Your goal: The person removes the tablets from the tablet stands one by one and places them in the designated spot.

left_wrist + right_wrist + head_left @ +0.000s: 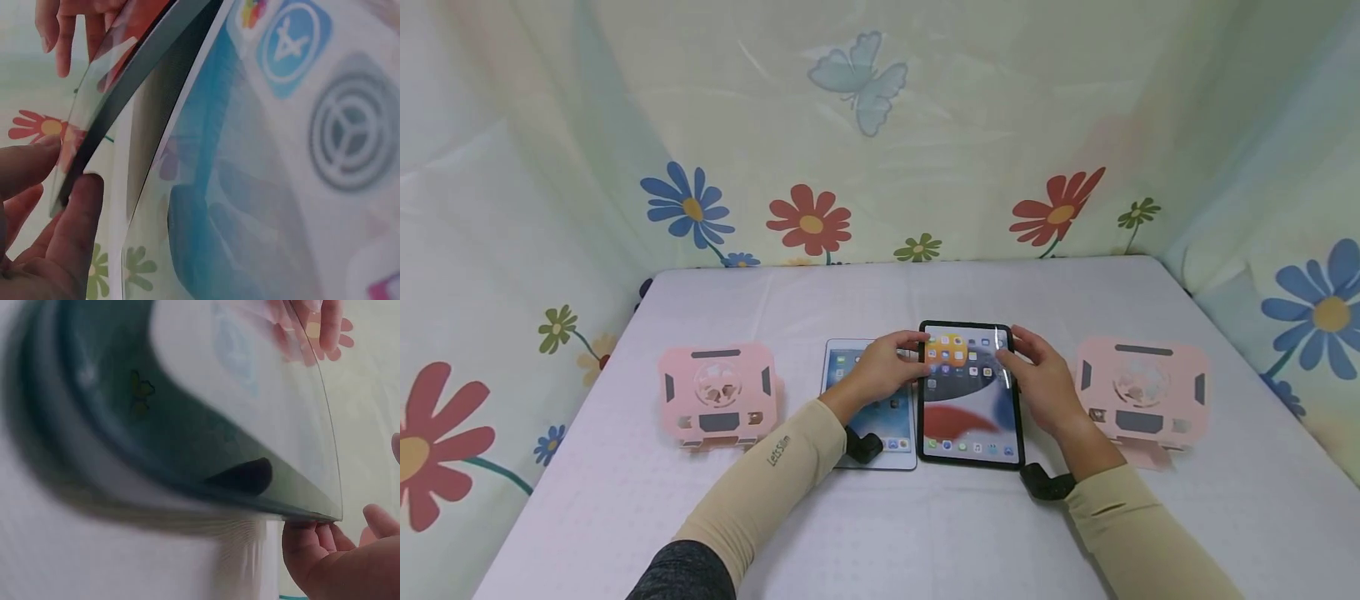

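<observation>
A black-framed tablet (968,402) shows its lit home screen in the middle of the table. My left hand (883,367) pinches its left edge; in the left wrist view the thumb (31,167) is on the screen side and a finger (80,209) is against the edge's underside. On the right, my right hand (1048,383) touches the frame near the upper corner. Its fingertips (303,540) meet the edge in the right wrist view, with a digit standing off the screen. A white-framed tablet (841,364), also lit, lies directly left, partly covered by my left hand and wrist.
A pink stand with grey pads (718,383) is at the left of the white-covered table (775,533), and a similar pink stand (1138,387) at the right. Black wrist devices (1048,483) sit on both wrists. Flowered curtains (955,150) enclose the back and sides.
</observation>
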A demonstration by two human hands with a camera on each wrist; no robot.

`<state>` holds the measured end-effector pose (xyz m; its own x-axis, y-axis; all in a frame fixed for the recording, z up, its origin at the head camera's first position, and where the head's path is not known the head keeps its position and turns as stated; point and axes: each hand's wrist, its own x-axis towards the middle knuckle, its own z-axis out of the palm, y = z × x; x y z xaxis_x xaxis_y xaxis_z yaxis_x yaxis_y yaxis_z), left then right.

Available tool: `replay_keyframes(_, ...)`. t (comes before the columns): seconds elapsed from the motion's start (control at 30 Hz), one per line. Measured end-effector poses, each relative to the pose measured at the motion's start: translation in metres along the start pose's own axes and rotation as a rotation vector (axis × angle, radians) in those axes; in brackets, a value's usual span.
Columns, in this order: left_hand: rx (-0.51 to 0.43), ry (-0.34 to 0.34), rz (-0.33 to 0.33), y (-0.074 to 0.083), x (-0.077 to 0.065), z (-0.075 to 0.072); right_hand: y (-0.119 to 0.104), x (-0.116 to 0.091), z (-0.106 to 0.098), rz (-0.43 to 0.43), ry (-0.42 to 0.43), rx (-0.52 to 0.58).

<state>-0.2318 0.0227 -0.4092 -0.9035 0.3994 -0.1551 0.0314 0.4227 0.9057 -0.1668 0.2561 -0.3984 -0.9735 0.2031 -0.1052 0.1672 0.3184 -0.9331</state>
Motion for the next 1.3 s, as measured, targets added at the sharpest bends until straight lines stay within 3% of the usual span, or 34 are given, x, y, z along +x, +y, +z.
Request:
replay_keyframes(0.33, 0.068, 0.037, -0.007, -0.0032, -0.0018, -0.003, -0.0003, -0.0013, 0.0003, -0.005, -0.109, -0.042)
replay_keyframes(0.73, 0.129, 0.023, -0.02, -0.0074, -0.0051, -0.0027, 0.0041, -0.0019, -0.0005, 0.054, -0.151, -0.038)
replay_keyframes(1.3, 0.108, 0.013, -0.034, -0.0076, -0.0048, -0.0043, 0.0019, 0.0004, 0.0004, 0.021, -0.216, -0.12)
